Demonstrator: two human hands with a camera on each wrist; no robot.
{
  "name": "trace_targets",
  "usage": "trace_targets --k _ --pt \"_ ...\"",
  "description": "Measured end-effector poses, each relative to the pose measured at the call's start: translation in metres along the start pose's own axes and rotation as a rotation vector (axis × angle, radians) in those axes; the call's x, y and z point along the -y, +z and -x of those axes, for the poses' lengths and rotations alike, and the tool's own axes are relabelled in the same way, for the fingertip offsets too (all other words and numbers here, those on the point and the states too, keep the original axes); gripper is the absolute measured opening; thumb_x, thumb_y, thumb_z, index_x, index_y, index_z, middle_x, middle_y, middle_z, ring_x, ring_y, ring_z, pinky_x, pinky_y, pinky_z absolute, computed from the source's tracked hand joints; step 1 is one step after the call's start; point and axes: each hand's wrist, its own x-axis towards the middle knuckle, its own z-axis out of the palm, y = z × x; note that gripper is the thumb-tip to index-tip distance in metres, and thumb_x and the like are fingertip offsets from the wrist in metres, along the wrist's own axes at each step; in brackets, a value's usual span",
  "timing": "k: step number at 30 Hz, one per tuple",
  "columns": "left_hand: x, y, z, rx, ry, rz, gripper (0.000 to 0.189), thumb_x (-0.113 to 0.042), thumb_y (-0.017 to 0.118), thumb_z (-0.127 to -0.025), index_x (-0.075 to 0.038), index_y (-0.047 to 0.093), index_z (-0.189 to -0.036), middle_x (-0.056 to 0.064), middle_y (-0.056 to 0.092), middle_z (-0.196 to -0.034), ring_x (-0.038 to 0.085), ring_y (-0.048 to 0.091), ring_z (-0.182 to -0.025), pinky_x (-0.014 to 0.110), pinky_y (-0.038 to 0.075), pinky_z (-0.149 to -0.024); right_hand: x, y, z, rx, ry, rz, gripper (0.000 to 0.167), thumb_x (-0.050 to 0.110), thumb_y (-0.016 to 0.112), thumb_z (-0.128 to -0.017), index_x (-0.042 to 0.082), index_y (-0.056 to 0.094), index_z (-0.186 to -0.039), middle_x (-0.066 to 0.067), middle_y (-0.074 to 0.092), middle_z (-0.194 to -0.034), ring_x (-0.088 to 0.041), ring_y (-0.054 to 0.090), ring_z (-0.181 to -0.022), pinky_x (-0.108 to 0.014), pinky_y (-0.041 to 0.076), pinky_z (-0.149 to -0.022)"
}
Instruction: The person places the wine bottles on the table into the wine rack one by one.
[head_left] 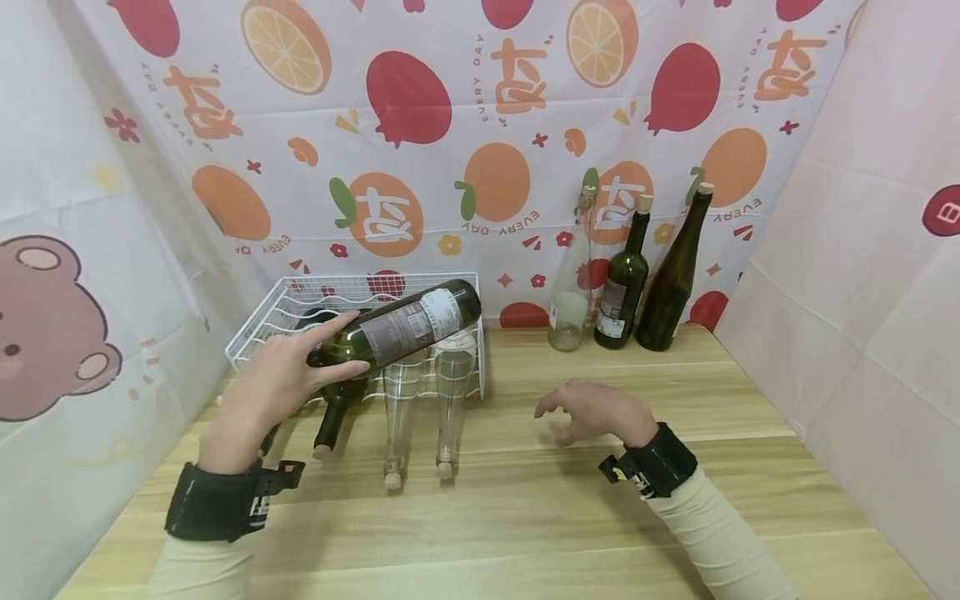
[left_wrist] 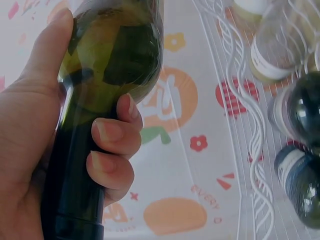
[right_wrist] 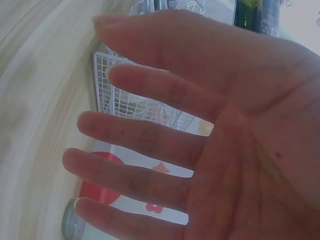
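My left hand [head_left: 288, 367] grips a dark green wine bottle [head_left: 412, 327] by its neck and shoulder. The bottle is tilted, its labelled base raised to the right over a white wire rack [head_left: 480, 367]. In the left wrist view, fingers [left_wrist: 112, 170] curl round the bottle neck [left_wrist: 75, 165]. Under the held bottle, two clear bottles [head_left: 401, 417] and a dark bottle [head_left: 332, 421] lie in the rack, corked necks toward me. My right hand [head_left: 596, 410] is over the table right of the rack, holding nothing; its fingers [right_wrist: 140, 135] are spread in the right wrist view.
At the back right, a clear bottle [head_left: 570, 312], a green bottle [head_left: 624, 287] and a taller dark bottle [head_left: 670, 292] stand upright, corked. A fruit-print curtain [head_left: 465, 83] hangs behind the wooden table [head_left: 540, 533], with pale sheets at both sides.
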Motion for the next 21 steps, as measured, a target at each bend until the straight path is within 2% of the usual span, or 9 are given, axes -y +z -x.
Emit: trace_targets --k 5,9,12,14,18,19,20,21 --pt "0.017 -0.005 0.002 0.001 -0.029 -0.019 0.077 -0.049 0.074 -0.092 -0.023 0.044 -0.158 -0.002 0.033 -0.055 0.015 0.033 -0.050 0.032 0.037 -0.059 -0.001 0.001 0.000 0.015 0.009 -0.018 0.045 0.015 0.081 -0.089 0.011 0.069 -0.132 -0.011 0.069 -0.134 -0.036 0.063 -0.125 -0.052 0.051 -0.104" --pt "0.031 -0.010 0.003 -0.007 -0.050 -0.022 0.077 -0.048 0.073 -0.093 -0.022 0.042 -0.159 0.013 0.057 -0.066 0.016 0.038 -0.052 0.036 0.040 -0.063 -0.001 0.001 0.001 0.020 0.022 -0.025 0.044 0.014 0.080 -0.089 0.011 0.068 -0.132 -0.013 0.068 -0.134 -0.036 0.062 -0.126 -0.052 0.051 -0.104" --pt "0.041 -0.014 0.004 -0.026 -0.066 -0.038 0.077 -0.048 0.073 -0.093 -0.020 0.044 -0.158 0.020 0.063 -0.073 0.018 0.041 -0.052 0.036 0.040 -0.061 -0.001 0.002 0.001 0.020 0.025 -0.027 0.043 0.014 0.079 -0.090 0.011 0.068 -0.132 -0.014 0.069 -0.133 -0.035 0.062 -0.125 -0.051 0.051 -0.104" --pt "0.048 -0.015 0.004 -0.036 -0.077 -0.042 0.076 -0.047 0.073 -0.093 -0.017 0.045 -0.157 0.023 0.063 -0.071 0.021 0.045 -0.053 0.036 0.040 -0.059 -0.001 0.002 0.001 0.021 0.027 -0.027 0.043 0.014 0.078 -0.091 0.012 0.069 -0.132 -0.014 0.069 -0.133 -0.034 0.061 -0.125 -0.051 0.051 -0.103" --pt "0.063 -0.019 0.003 -0.032 -0.113 -0.044 0.076 -0.049 0.072 -0.094 -0.015 0.046 -0.156 0.039 0.066 -0.090 0.029 0.054 -0.063 0.044 0.045 -0.063 -0.001 0.002 0.001 0.026 0.037 -0.024 0.042 0.015 0.077 -0.092 0.013 0.069 -0.132 -0.013 0.069 -0.131 -0.032 0.060 -0.124 -0.050 0.050 -0.103" --pt "0.066 -0.020 0.003 -0.024 -0.129 -0.043 0.077 -0.050 0.072 -0.094 -0.016 0.044 -0.157 0.038 0.066 -0.087 0.029 0.054 -0.064 0.044 0.045 -0.063 -0.001 0.002 0.001 0.028 0.038 -0.022 0.042 0.015 0.077 -0.091 0.013 0.069 -0.132 -0.013 0.070 -0.131 -0.032 0.060 -0.123 -0.050 0.050 -0.103" --pt "0.069 -0.020 0.003 -0.020 -0.141 -0.040 0.078 -0.051 0.071 -0.094 -0.017 0.043 -0.158 0.039 0.065 -0.091 0.030 0.055 -0.066 0.045 0.045 -0.064 -0.001 0.002 0.001 0.028 0.038 -0.020 0.042 0.015 0.078 -0.091 0.013 0.069 -0.132 -0.013 0.070 -0.131 -0.031 0.060 -0.123 -0.050 0.050 -0.103" --pt "0.072 -0.021 0.003 -0.009 -0.156 -0.040 0.079 -0.052 0.071 -0.094 -0.019 0.040 -0.159 0.035 0.062 -0.082 0.029 0.053 -0.063 0.043 0.044 -0.061 -0.001 0.002 0.001 0.028 0.041 -0.019 0.042 0.015 0.077 -0.091 0.013 0.069 -0.132 -0.012 0.070 -0.131 -0.031 0.060 -0.123 -0.050 0.050 -0.103"
